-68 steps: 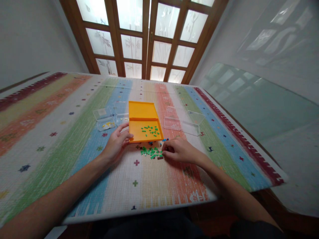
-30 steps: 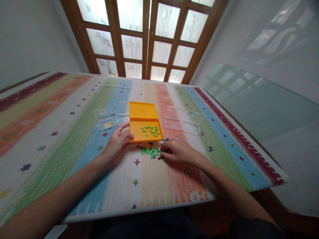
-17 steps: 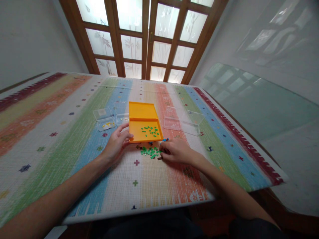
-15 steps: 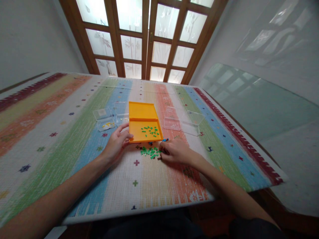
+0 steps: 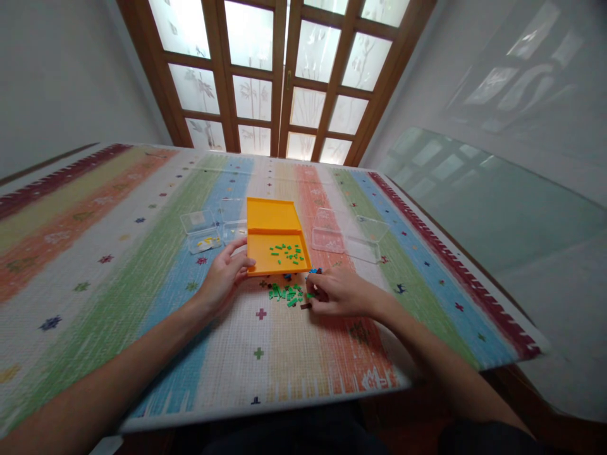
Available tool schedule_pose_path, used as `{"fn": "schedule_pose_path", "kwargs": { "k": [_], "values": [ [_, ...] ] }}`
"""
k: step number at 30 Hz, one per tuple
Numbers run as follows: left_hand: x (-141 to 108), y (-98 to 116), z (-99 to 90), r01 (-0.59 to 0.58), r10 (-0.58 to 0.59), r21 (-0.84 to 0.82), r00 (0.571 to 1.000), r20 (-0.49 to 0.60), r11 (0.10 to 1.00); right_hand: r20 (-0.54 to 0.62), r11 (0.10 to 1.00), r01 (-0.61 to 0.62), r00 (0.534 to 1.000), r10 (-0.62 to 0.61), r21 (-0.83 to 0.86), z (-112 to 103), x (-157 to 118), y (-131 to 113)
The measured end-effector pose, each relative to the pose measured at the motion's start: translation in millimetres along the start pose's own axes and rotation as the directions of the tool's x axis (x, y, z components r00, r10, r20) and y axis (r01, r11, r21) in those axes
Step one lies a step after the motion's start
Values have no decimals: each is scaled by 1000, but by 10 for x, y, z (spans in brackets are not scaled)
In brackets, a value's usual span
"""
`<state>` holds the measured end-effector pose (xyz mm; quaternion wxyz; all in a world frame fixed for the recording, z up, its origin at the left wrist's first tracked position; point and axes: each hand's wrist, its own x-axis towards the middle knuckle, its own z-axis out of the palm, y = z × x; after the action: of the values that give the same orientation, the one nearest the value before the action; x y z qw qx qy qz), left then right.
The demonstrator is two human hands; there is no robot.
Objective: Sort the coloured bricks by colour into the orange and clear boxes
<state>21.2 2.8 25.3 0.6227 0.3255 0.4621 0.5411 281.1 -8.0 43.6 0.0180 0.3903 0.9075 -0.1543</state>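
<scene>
An opened orange-yellow plastic box [image 5: 258, 256] lies with its lid tilted back, and several small green bricks [image 5: 287, 253] are scattered in its lower half. My left hand [image 5: 227, 268] grips the box's near left corner, thumb over the rim. A pile of loose green bricks [image 5: 283, 292] rests on the cloth just in front of the box. At the pile's right edge, my right hand [image 5: 339, 291] has its fingers pinched, a bit of a green brick [image 5: 310, 295] showing at the tips. Blue pieces [image 5: 314, 271] and a brown piece [image 5: 306, 306] lie beside those fingers.
A clear case [image 5: 190, 246] with yellow pieces stands left of the box, beside another clear case [image 5: 232, 232]. To the right are two more open clear cases [image 5: 327, 243], [image 5: 363, 249]. A striped tablecloth [image 5: 180, 354] covers the table; glazed wooden doors [image 5: 279, 95] stand behind.
My right hand's fingers have parted slightly from their tighter curl, and a green brick now shows at their tips. My left hand stays on the box. The view has tilted up a little.
</scene>
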Motion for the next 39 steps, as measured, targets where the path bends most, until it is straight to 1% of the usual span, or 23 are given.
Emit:
{"fn": "schedule_pose_path", "kwargs": {
  "k": [4,6,8,10,14,18,20,23,25,28,30,31,32,34,36,39],
  "values": [
    [-4,-20,4,12,-12,-11,1000,13,1000,-59,997,60,997,-58,46,-274,54,-48],
    [-10,-35,8,12,-12,-7,1000,23,1000,-112,997,73,991,-70,31,-391,154,-77],
    [-17,-50,14,8,-9,5,999,32,1000,-135,996,87,987,-84,12,-469,298,-110],
    [-25,-62,20,10,-11,13,999,45,1000,-150,995,92,984,-94,-25,-509,464,-153],
    [-28,-72,21,25,-25,10,998,61,1000,-107,989,103,988,-114,-102,-514,752,-244],
    [-18,-72,7,41,-41,-3,998,49,999,-78,982,125,988,-137,-142,-476,863,-270],
    [-14,-74,0,43,-43,-5,998,48,999,-83,981,141,985,-153,-131,-455,850,-242],
    [-13,-78,-6,34,-34,-12,998,49,999,-130,984,158,977,-167,-80,-438,758,-164],
    [-16,-77,-3,34,-33,-14,998,46,999,-199,984,175,964,-178,-32,-441,648,-103],
    [-22,-64,11,41,-41,-21,999,17,999,-338,972,227,920,-197,54,-462,426,-19],
    [-24,-52,23,45,-45,-28,999,-7,999,-376,949,279,903,-208,145,-470,269,28],
    [-24,-47,29,44,-45,-32,999,-16,999,-355,932,302,909,-218,202,-466,198,48],
    [-23,-42,35,42,-43,-37,999,-21,998,-305,915,306,926,-222,264,-454,138,65],
    [-23,-37,43,34,-35,-42,999,-29,999,-172,899,274,959,-227,343,-398,54,86],
    [-25,-35,50,26,-27,-38,999,-37,999,-78,924,210,978,-195,319,-298,29,92],
    [-32,-30,56,23,-24,-28,998,-51,999,-33,974,116,993,-112,194,-103,71,89]
  ]
}}
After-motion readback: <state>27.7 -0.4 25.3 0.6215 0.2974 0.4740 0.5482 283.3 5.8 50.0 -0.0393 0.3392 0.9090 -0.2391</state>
